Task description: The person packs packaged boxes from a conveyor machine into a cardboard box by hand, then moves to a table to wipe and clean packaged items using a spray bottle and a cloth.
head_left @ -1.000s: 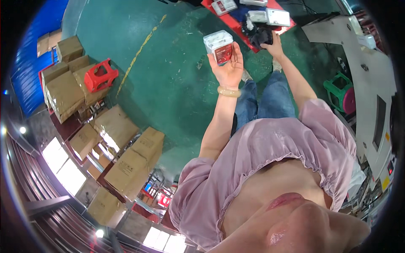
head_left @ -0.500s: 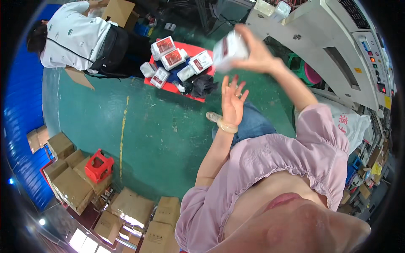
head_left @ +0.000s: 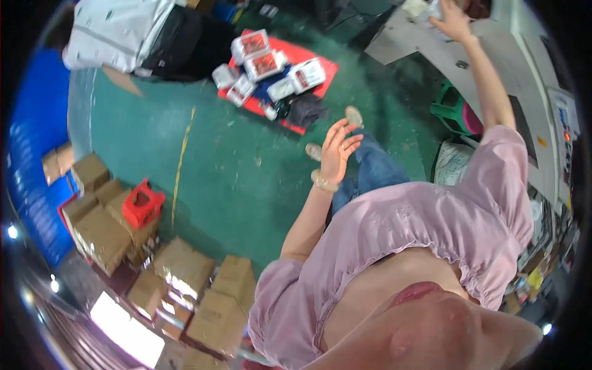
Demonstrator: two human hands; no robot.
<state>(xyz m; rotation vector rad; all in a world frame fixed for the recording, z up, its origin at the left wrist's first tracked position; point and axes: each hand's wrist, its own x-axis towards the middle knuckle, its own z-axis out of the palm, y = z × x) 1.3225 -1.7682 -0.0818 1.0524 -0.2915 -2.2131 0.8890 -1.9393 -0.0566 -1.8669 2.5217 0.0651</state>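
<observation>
My right hand (head_left: 455, 23) is stretched out to the far right, over the top of a pale machine. Between its thumb and fingers is a white pack (head_left: 437, 11), partly hidden and cut off by the picture's upper edge. In front of my body my left hand (head_left: 340, 148) is raised with its fingers loosely bent and apart. A cream bangle (head_left: 324, 181) is round that wrist, and nothing is in the hand. Beyond it, several white packs with red labels (head_left: 265, 64) lie on a red surface (head_left: 327, 65), beside a dark crumpled cloth (head_left: 307, 110).
The pale machine (head_left: 414, 34) has a panel of lit buttons (head_left: 566, 126). Beneath it stands a green stool (head_left: 449, 108). A person in a white top (head_left: 117, 34) bends at the far left. Cardboard boxes (head_left: 102, 237) and a red stool (head_left: 143, 205) are at the left.
My right hand has carried the white pack rightward and away from me, onto the machine. My left hand stays raised, its fingers more bent. The view has shifted slightly.
</observation>
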